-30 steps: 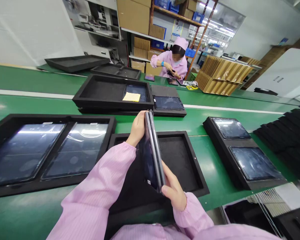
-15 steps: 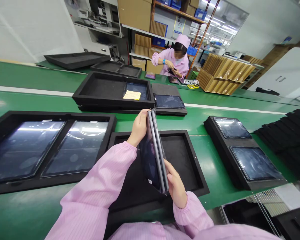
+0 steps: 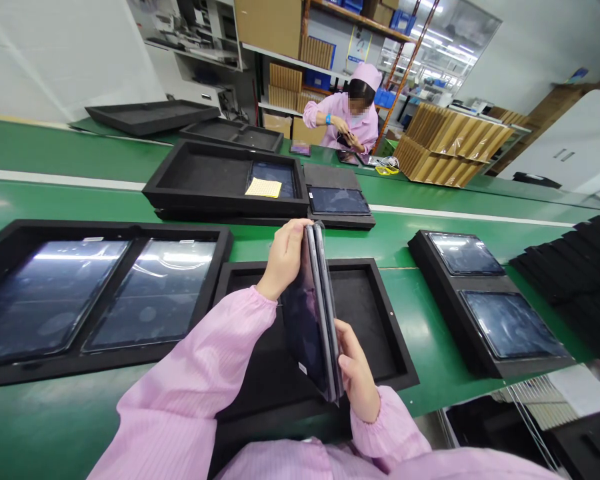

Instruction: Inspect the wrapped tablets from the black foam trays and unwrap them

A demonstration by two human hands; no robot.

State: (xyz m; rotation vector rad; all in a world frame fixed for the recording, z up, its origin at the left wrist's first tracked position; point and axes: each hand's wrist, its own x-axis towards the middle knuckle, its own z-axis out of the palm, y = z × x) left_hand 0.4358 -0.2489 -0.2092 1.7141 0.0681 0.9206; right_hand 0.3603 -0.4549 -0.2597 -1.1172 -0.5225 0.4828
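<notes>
Two tablets (image 3: 307, 327) are held upright on edge, face against back, with a white label near the lower corner of the left one's dark screen. My left hand (image 3: 283, 257) is closed on their far end. At the near right side, my right hand (image 3: 355, 367) grips the pair, fingers on the outer tablet. Underneath lies a black foam tray (image 3: 370, 307), partly hidden by my arms and the tablets. Left of it, another black foam tray (image 3: 225, 250) contains two tablets with shiny screens (image 3: 155, 287).
To the right, a black foam block (image 3: 437, 300) bears two tablets. Farther back stand stacked foam trays (image 3: 200, 193) with a yellow note (image 3: 263, 188) on a tablet. Across the green bench (image 3: 420, 267), a co-worker in pink (image 3: 340, 110) handles a small dark item. Cardboard dividers (image 3: 445, 147) stand nearby.
Both hands have shifted slightly right and, at the near end, a little lower with the two tablets. The grip looks the same, and the trays have stayed in place.
</notes>
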